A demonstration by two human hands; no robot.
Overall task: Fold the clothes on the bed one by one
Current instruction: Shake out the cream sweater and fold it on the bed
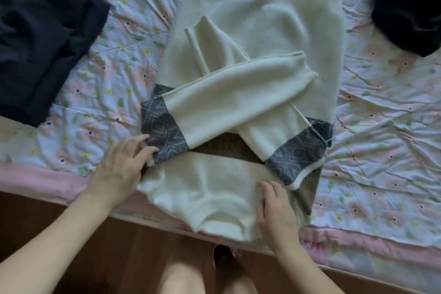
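A cream sweater (257, 31) with grey patterned bands lies flat in the middle of the bed, its two sleeves crossed over the body. The near end of the sweater is folded over toward the bed's edge. My left hand (121, 167) rests at the sweater's left side, fingers touching the grey band (164, 133) of one sleeve. My right hand (276, 207) lies palm down on the near folded part, fingers spread. A dark navy garment (40, 38) lies at the left, and a black garment (405, 5) is bunched at the top right.
The bed is covered by a wrinkled floral sheet (381, 126) with a pink border (358, 243) along the near edge. Below it is a wooden floor (95, 258), with my bare legs in view at the bottom.
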